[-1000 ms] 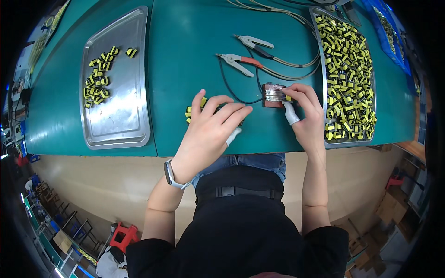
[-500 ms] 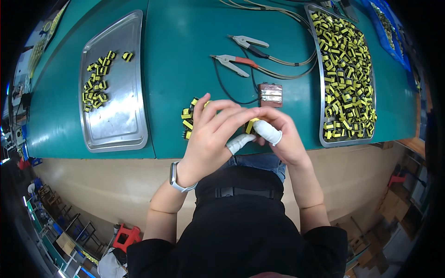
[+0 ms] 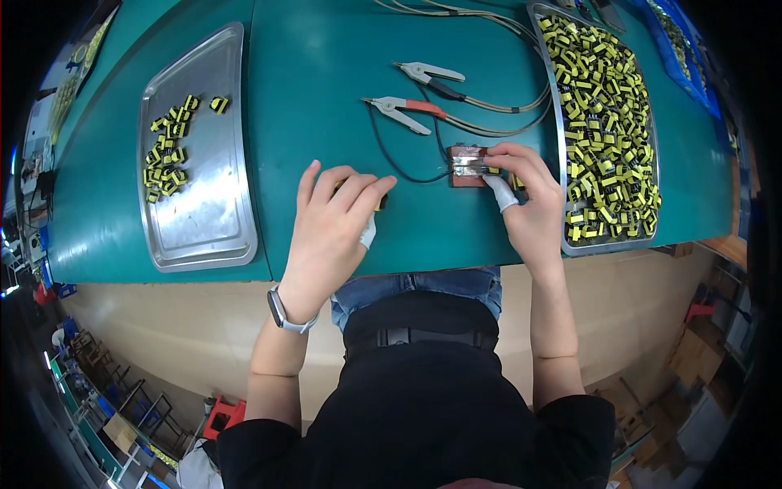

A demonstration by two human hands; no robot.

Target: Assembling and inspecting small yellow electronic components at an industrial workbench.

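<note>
My right hand point(image 3: 533, 200) pinches a small yellow-and-black transformer point(image 3: 494, 171) at the right side of a reddish-brown block with metal plates point(image 3: 466, 181). A bit of yellow also shows under its fingers. A white cover wraps the right thumb. My left hand point(image 3: 326, 232) is palm down on the table, its fingers curled over several small transformers point(image 3: 381, 204); only bits of yellow and black peek out, and most are hidden. The left thumb has a white cover too. Dark wires lead from the block to two clamps, one with a red grip point(image 3: 397, 108) and one with a black grip point(image 3: 432, 73).
To the left lies a metal tray point(image 3: 208, 220) with several loose transformers in it. A second metal tray point(image 3: 560, 130) at the right is heaped with them. Pale cables point(image 3: 505, 126) loop behind the block on the green table point(image 3: 318, 98). A blue-edged container point(image 3: 696, 94) stands far right.
My hands have parted. The right one has moved right and forward to the block with a transformer; the left has moved left and now covers the loose transformers on the table.
</note>
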